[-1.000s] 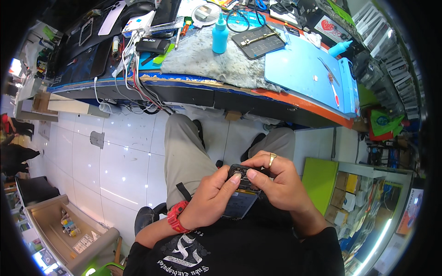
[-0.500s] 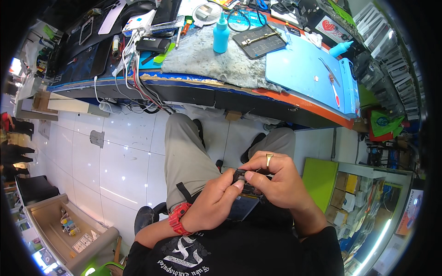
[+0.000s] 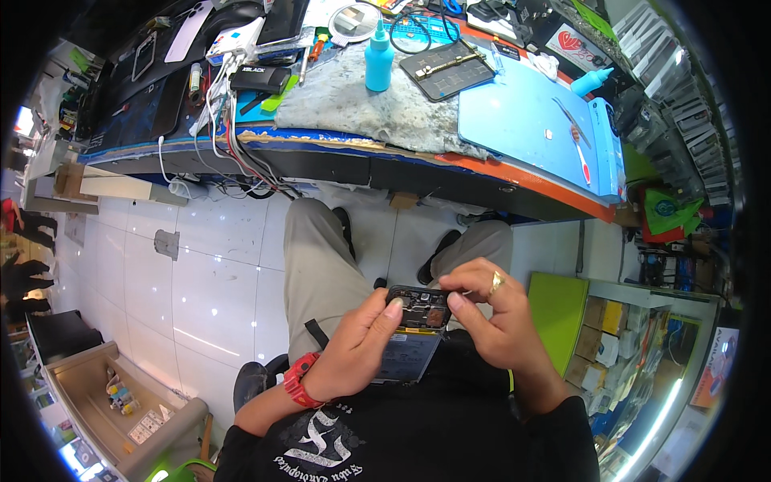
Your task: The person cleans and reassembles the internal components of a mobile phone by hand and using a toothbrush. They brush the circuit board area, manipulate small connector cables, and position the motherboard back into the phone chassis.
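An opened smartphone (image 3: 419, 320) lies tilted between my hands above my lap. Its upper end shows dark inner parts and a copper-coloured patch, with a grey battery below a yellow strip. My left hand (image 3: 365, 333) grips the phone's left side, thumb resting on the upper left corner. With thumb and bent forefinger, my right hand (image 3: 490, 313) pinches the upper right corner. A ring is on that hand, and a red watch (image 3: 299, 379) is on my left wrist. The phone's lower end is partly hidden by my left hand and dark against my shirt.
On the workbench ahead stand a light-blue bottle (image 3: 379, 64), a phone-board holder (image 3: 446, 71) and a blue mat (image 3: 514, 120) with tweezers (image 3: 577, 128). White cables (image 3: 231, 96) hang over its edge. A glass cabinet (image 3: 642, 353) stands at right, a beige drawer (image 3: 112, 394) at lower left.
The phone has tipped so its inside now faces up into view. My hands have moved apart, from close together at its top edge to its two upper corners.
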Available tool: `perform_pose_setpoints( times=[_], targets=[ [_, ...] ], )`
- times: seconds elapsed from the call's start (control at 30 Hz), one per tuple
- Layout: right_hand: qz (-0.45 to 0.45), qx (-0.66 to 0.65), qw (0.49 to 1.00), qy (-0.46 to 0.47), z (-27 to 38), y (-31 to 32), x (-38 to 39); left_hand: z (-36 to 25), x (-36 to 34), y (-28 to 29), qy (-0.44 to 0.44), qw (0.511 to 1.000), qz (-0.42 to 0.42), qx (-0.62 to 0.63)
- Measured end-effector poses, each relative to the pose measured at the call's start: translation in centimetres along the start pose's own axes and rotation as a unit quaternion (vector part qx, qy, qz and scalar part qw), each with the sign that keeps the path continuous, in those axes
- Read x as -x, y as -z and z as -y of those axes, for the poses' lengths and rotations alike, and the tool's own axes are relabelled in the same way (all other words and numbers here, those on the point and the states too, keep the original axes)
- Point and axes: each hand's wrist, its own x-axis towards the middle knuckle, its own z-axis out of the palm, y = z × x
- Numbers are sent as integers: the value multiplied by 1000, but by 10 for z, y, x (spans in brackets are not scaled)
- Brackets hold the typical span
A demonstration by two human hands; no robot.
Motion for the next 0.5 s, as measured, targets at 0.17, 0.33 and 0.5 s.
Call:
perform_pose_setpoints(
  times=[0.17,0.33,0.5],
  targets=[
    [-20,98,993,67,6,-2,9,-6,2,3,-4,999,11,-47],
    [-22,86,995,46,11,-3,9,-15,6,3,24,998,38,-40],
    [-16,68,997,18,15,-4,10,-9,8,3,-1,998,12,-55]
  ],
)
